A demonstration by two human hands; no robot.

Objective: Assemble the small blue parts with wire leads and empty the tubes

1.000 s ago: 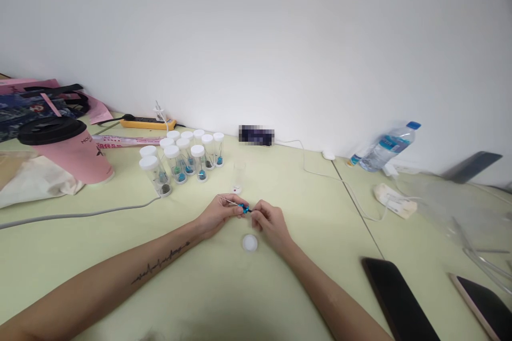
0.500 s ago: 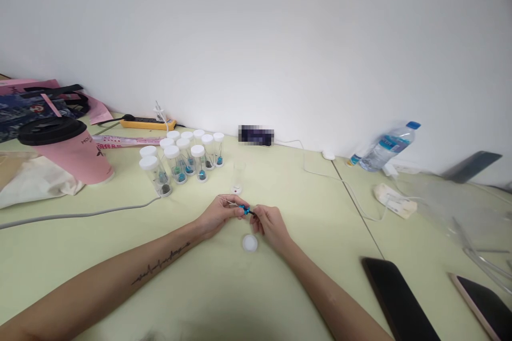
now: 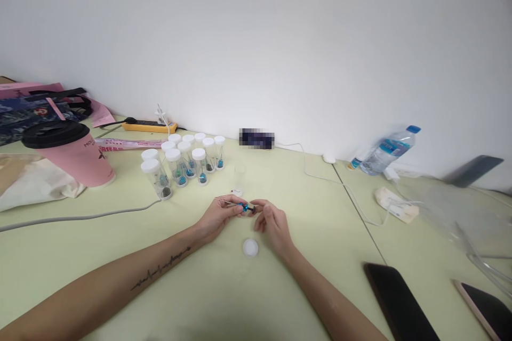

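My left hand [image 3: 218, 218] pinches a small blue metallic piece [image 3: 242, 206] between thumb and fingers. From its right side sticks a short black screw-like part [image 3: 251, 209], and a thin metal rod [image 3: 221, 200] points out to the left. My right hand [image 3: 274, 224] is beside the black end, its fingers apart and index fingertip close to it; whether they touch I cannot tell. Just beyond the hands stands a clear vial [image 3: 240, 175] without its lid, a dark reddish bit near its base. A round white lid [image 3: 250, 247] lies on the table between my forearms.
Several white-capped clear vials [image 3: 174, 168] with blue and dark contents stand at left. Beside them are a pink cup [image 3: 78, 157] and a yellow power strip [image 3: 146, 126]. A water bottle [image 3: 386, 152] leans at right, and a black phone [image 3: 400, 298] lies nearer.
My right fingers have loosened from the black part and spread, leaving more of it showing. My left hand keeps its hold on the blue piece.
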